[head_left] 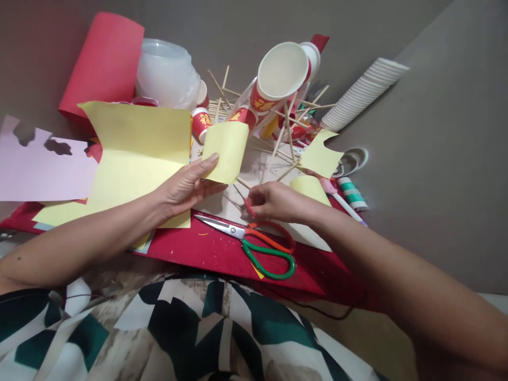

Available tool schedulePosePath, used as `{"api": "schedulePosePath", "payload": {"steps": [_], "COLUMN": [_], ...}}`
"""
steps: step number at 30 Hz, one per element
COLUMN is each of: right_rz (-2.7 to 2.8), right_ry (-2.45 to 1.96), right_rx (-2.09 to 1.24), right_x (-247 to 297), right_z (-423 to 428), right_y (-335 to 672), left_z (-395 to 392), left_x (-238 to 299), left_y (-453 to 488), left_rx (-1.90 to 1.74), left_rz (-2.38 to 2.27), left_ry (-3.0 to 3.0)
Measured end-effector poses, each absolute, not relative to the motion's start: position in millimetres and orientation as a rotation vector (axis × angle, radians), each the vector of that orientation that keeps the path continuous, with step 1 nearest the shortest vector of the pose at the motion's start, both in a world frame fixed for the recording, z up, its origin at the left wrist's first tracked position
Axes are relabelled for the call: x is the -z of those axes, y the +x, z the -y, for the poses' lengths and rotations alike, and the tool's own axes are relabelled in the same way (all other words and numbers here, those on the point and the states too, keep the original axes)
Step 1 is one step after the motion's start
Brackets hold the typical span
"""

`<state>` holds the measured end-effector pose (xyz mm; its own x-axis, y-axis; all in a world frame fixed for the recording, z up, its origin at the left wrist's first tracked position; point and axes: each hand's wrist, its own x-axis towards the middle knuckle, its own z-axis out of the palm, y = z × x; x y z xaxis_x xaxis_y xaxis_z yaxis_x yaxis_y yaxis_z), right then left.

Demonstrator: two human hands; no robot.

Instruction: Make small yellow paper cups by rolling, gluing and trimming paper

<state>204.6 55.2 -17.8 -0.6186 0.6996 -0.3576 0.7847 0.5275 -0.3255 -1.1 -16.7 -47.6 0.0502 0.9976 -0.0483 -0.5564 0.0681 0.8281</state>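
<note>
My left hand (186, 186) pinches a small yellow paper piece (226, 151) by its lower left corner and holds it up above the table. My right hand (273, 202) is closed in a pinch on a thin red-tipped tool (246, 203), maybe a pen or small knife, its tip pointing toward the paper. Scissors (254, 239) with red and green handles lie on the red sheet (198, 246) just in front of both hands, blades pointing left.
A large folded yellow sheet (138, 148) lies left, with pink paper (39, 166) and a red roll (105, 63) beyond. Behind stand red paper cups with wooden skewers (278, 84), a plastic tub (166, 71), a stack of white cups (363, 92), tape rolls (353, 193), more yellow scraps (319, 154).
</note>
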Motion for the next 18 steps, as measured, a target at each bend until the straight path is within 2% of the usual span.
{"api": "schedulePosePath", "payload": {"steps": [5,11,14,18], "right_rz": [-2.622,-2.603,-2.818,-3.091], "right_ry": [1.367,1.288,1.374,1.281], "right_rx": [0.494,0.622,0.796,1.273], "right_x": [16,9,4,-10], "right_z": [-59,-67,-67,-57], "right_y": [201,212,223,228], "left_z": [15,9,6,9], "left_x": [54,64,69,69], "left_y": [0,-17,-25,-29], "left_rx": [-1.353,-1.254,-1.170,-1.035], "left_rz": [-0.841,-1.019,-1.017,-1.139], "left_ry": [0.878,1.176,1.348,1.559]}}
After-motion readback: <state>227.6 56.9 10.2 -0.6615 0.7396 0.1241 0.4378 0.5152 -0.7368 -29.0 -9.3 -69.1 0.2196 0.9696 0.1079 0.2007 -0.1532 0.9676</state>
